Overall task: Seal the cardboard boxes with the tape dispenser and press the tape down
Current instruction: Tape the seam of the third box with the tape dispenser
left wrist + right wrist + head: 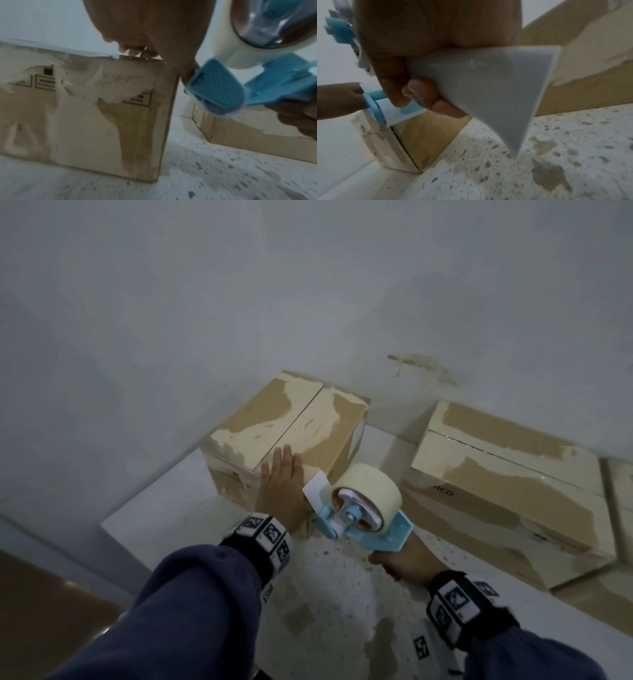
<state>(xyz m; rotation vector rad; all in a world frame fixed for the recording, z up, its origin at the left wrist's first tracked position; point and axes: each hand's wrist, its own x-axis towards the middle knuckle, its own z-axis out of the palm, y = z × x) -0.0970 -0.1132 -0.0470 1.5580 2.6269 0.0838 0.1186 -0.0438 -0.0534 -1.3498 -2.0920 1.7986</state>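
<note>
Left hand [281,481] flat on cardboard box [291,419] (fingers straight), right hand [404,559] clamped round tape dispenser [363,508].

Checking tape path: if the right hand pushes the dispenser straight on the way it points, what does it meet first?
Probably the left hand, lying flat on the near edge of the small box, just ahead of the dispenser; depth unclear.

Cardboard box [287,422]: brown, scuffed with pale torn patches, flaps closed, centre seam untaped; stands on the speckled floor [342,594] against the wall. Second cardboard box [507,474]: longer, same wear, flaps closed, to its right. Tape dispenser [363,508]: light blue frame, cream tape roll, held above the floor at the first box's near corner.
</note>
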